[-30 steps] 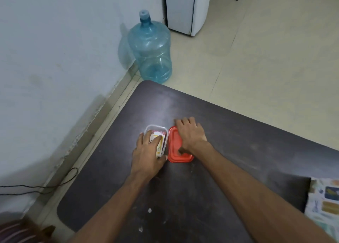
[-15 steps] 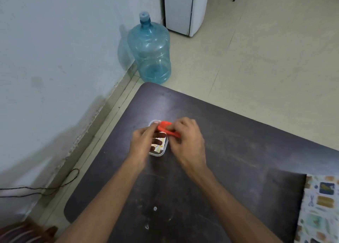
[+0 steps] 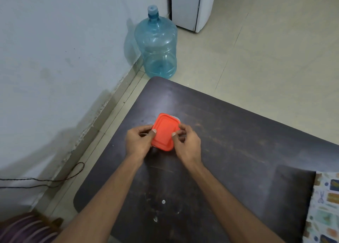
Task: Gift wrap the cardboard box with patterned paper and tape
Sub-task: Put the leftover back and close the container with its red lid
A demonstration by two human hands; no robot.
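A small clear plastic container sits near the far left corner of the dark table (image 3: pixel 229 151), covered by its red lid (image 3: pixel 165 132); only a sliver of its clear rim (image 3: pixel 176 118) shows. My left hand (image 3: pixel 140 142) grips the lid's left side with the thumb on top. On the lid's right side my right hand (image 3: pixel 186 143) pinches the edge. Patterned wrapping paper (image 3: pixel 324 206) lies at the table's right edge, partly out of frame. No cardboard box or tape is in view.
A large blue water jug (image 3: pixel 157 43) stands on the floor beyond the table's corner, beside the wall. A white appliance (image 3: pixel 190 6) stands behind it. A black cable (image 3: pixel 55 180) runs along the floor at left. Striped fabric (image 3: pixel 23 230) is at bottom left.
The red lid lay on the table beside the open container; my right hand lifted it over and both hands now hold it on top of the container.
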